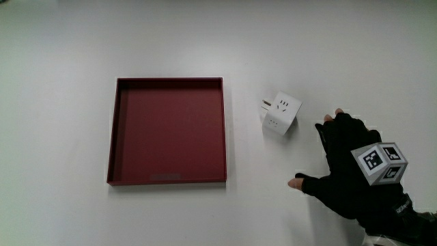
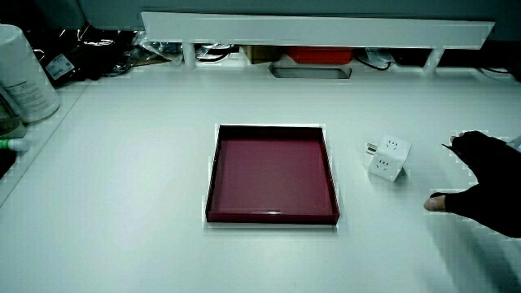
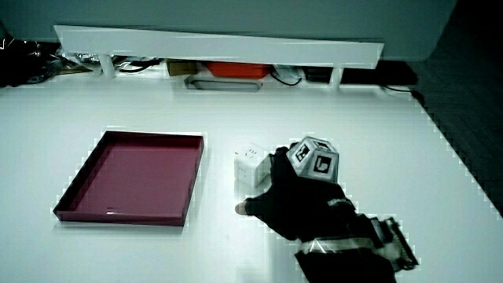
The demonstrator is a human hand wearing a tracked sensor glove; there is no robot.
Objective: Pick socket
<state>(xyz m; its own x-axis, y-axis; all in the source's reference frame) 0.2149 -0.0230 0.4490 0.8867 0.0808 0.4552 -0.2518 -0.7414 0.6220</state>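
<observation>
The socket (image 1: 280, 113), a small white cube with slot openings on its upper face and two more faces showing, sits on the white table (image 1: 68, 41) between the tray (image 1: 120, 130) and the hand (image 1: 348, 167), near the tray's corner that lies farther from the person and apart from both. A short metal prong sticks out of the socket on the face turned toward the tray. In both side views the socket (image 2: 388, 158) stands free on the table, and in a side view the hand's fingers overlap part of the socket (image 3: 250, 163), so contact cannot be judged there; the main view shows a clear gap. The hand wears a black glove and lies low over the table just beside the socket, nearer to the person, with its fingers (image 1: 334, 123) spread and pointing toward the socket and the thumb (image 1: 298, 183) held out toward the tray; it grips nothing. A white cube (image 1: 379, 163) with black patterns is fixed on the back of the hand. The tray is a shallow dark red square with low walls and nothing in it. A low white partition (image 2: 317, 28) runs along the table's edge farthest from the person.
</observation>
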